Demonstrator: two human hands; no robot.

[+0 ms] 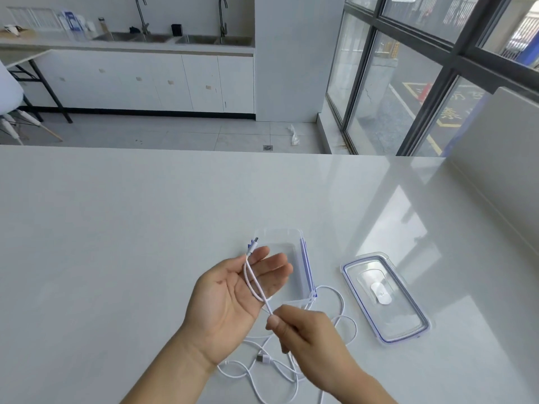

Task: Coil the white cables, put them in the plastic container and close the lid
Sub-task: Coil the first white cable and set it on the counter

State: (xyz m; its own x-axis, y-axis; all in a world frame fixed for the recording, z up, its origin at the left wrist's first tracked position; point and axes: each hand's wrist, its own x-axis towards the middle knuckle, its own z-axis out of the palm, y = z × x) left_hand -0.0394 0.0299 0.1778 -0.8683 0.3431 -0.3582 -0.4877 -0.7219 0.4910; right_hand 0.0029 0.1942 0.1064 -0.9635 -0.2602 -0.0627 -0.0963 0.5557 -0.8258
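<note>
While my left hand (233, 295) lies palm up above the glossy white countertop (116, 228), its fingers are straight and relaxed, and a thin white charging cable (253, 282) is draped in a narrow loop across them. The cable's small plug end sticks out past my index fingertip. My right hand (306, 339) pinches the same cable between thumb and forefinger just below the left palm, its other fingers curled in.

From that pinch the cable drops to a loose white tangle (348, 320) on the countertop under and beside my wrists. A flat silver-tipped USB plug (264, 358) lies in the middle of it. I cannot tell whether the tangle is one cable or several.

Behind my left fingers stands the clear rectangular plastic container (305, 259) with blue-trimmed clips, open on top, and part of the tangle touches its near corner. Its clear flat lid (408, 319), edged with a blue seal and marked with a white patch, lies apart on the countertop to the right.

The countertop mirrors the dark-framed window (423, 68) that fills the right side of the room. Across a grey tiled floor (175, 132) run white cabinets (175, 80) with steel sinks (175, 39) and two tall taps. A white chair (8, 91) stands at the far left.
</note>
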